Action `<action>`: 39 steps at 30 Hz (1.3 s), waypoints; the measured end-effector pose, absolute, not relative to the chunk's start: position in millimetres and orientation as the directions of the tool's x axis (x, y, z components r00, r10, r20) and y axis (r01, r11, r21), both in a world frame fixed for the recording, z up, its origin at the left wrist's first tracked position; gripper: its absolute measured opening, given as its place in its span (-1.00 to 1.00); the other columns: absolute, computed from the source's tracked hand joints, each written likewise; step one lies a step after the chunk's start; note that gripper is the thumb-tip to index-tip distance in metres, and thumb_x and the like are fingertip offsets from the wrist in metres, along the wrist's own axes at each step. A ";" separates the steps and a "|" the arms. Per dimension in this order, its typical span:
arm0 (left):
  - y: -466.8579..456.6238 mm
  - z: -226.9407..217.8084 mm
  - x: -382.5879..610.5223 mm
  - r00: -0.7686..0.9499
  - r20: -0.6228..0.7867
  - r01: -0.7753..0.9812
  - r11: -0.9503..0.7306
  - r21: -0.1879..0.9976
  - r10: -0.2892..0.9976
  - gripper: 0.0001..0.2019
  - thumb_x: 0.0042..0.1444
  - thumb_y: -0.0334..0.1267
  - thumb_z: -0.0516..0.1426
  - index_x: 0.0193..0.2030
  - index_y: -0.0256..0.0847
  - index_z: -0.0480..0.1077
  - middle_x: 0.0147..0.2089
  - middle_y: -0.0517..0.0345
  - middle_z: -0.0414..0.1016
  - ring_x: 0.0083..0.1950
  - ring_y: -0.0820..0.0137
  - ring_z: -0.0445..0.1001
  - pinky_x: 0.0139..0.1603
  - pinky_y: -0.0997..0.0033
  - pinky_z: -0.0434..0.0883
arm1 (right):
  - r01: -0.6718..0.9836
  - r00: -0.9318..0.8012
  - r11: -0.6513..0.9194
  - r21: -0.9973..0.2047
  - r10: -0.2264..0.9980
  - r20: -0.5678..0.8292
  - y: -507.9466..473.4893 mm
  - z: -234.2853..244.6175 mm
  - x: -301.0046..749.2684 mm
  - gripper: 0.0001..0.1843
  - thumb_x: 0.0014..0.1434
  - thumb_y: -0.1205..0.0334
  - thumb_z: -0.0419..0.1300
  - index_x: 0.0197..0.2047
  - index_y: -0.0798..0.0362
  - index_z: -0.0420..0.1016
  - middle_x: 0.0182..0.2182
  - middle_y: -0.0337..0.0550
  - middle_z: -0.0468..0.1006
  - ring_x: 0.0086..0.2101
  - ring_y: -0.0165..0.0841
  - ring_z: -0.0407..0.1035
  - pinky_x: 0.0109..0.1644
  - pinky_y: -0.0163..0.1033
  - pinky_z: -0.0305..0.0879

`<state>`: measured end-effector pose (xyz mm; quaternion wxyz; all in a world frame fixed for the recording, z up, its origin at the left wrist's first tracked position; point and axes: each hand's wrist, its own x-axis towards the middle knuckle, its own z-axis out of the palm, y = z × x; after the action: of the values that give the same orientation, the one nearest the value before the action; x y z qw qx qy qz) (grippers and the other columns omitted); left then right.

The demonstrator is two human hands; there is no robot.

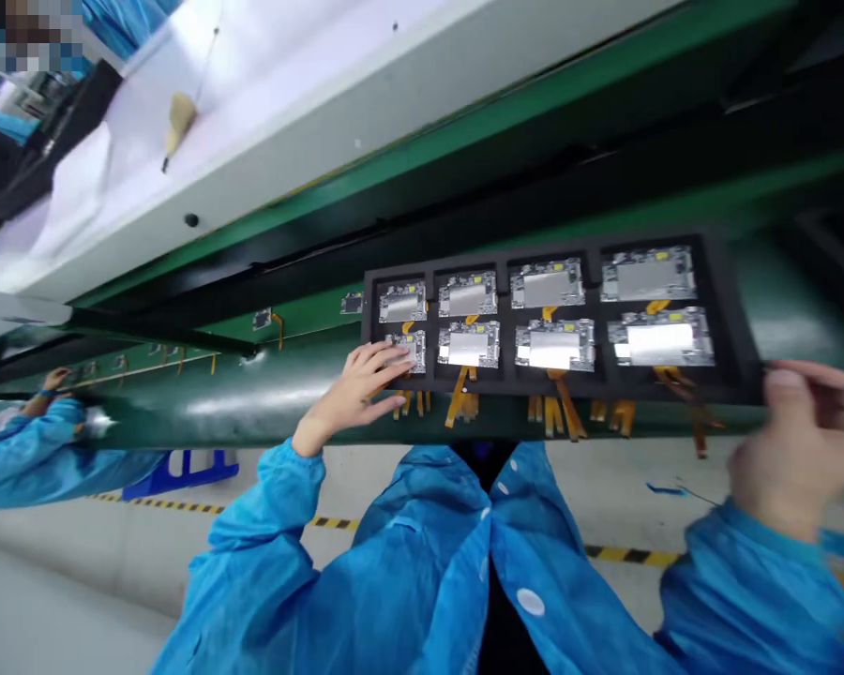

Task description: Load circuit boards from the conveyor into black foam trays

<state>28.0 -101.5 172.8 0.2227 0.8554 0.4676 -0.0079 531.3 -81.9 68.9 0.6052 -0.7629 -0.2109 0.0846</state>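
Note:
A long black tray (503,384) with several compartments lies in front of me. In its compartments sit several circuit boards (554,347) with silver shields, and orange flex cables (566,408) hang over the near edge. My left hand (355,389) rests at the tray's left end, fingers stretched over the near-left circuit board (416,352) and partly hiding it. At the opposite end, my right hand (808,441) pinches the tray's near-right corner between thumb and fingers; it is slightly blurred.
The tray sits over a green conveyor belt (281,398), where more small boards (263,319) lie to the left. A pale shelf (309,122) runs above and behind it. A co-worker's sleeve (35,455) reaches the line at the far left. A blue plastic object (183,472) is below.

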 end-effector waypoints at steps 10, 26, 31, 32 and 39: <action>-81.4 173.4 25.1 0.599 -0.309 0.800 -0.539 0.263 0.738 -0.40 0.49 -0.03 0.18 0.59 -0.13 0.44 0.69 -0.21 0.29 0.71 -0.16 0.21 0.74 -0.39 0.02 | 0.176 0.648 -0.228 -0.957 0.759 -0.062 -118.1 78.7 544.3 -0.77 -0.01 0.07 0.47 -0.38 -0.05 0.54 -0.31 -0.02 0.64 -0.26 -0.17 0.50 -0.14 -0.09 0.45; -121.7 136.6 49.6 -0.065 0.019 0.826 0.043 0.561 0.998 -0.75 0.47 -0.18 0.18 0.11 -0.15 0.66 0.40 -0.21 0.47 0.52 -0.08 0.32 0.57 -0.25 0.32 | 0.002 0.377 -0.398 -0.918 0.850 -0.367 -97.4 48.2 553.6 -0.23 0.04 -0.54 0.46 0.04 -0.13 0.55 0.08 -0.09 0.68 0.24 0.00 0.53 0.26 0.12 0.61; -95.5 150.6 49.5 0.257 -0.129 0.885 -0.179 0.430 0.958 -0.63 0.53 -0.29 0.08 0.24 -0.09 0.69 0.36 -0.20 0.57 0.46 -0.05 0.39 0.49 -0.27 0.34 | -0.050 0.394 -0.447 -0.893 0.813 -0.429 -96.5 50.9 554.5 -0.21 -0.10 -0.49 0.52 -0.03 -0.10 0.55 -0.06 -0.14 0.69 0.10 -0.03 0.61 0.15 0.03 0.64; -93.2 150.7 48.0 0.310 -0.128 0.876 -0.230 0.424 0.942 -0.59 0.53 -0.31 0.07 0.32 -0.07 0.66 0.43 -0.19 0.55 0.52 -0.05 0.35 0.54 -0.29 0.30 | -0.059 0.403 -0.451 -0.890 0.805 -0.435 -97.0 52.1 554.2 -0.21 -0.13 -0.48 0.53 -0.04 -0.09 0.55 -0.08 -0.16 0.69 0.08 -0.05 0.61 0.14 0.01 0.63; -77.0 146.9 46.1 0.521 -0.151 0.805 -0.425 0.415 0.840 -0.53 0.54 -0.32 0.03 0.46 -0.08 0.56 0.63 -0.14 0.38 0.72 -0.05 0.16 0.69 -0.36 0.10 | -0.124 0.440 -0.447 -0.886 0.775 -0.453 -98.1 61.9 550.5 -0.29 -0.15 -0.36 0.59 -0.10 -0.09 0.54 -0.13 -0.23 0.70 0.00 -0.16 0.62 0.05 -0.10 0.64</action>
<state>46.1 -77.0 146.9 0.2229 0.8432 0.4877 0.0396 550.5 -98.1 61.9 0.4722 -0.7049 -0.2308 0.4763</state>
